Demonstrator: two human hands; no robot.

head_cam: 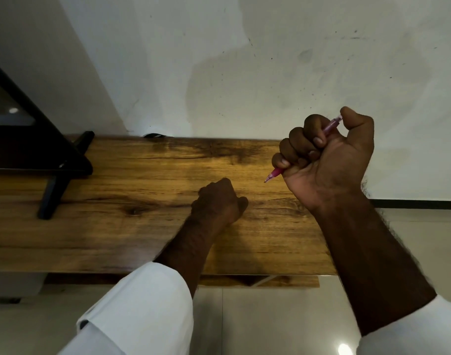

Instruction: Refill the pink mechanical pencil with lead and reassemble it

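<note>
My right hand is raised above the right part of the wooden table, clenched in a fist around the pink mechanical pencil. The pencil's tip pokes out below my little finger and points down-left; its back end shows under my thumb at the top. My left hand rests on the table's middle, fingers curled shut; whether it holds anything is hidden from me.
A black stand with angled legs sits on the table's left end. A white wall rises right behind the table. The table's right end lies under my right forearm. Pale floor tiles show below the front edge.
</note>
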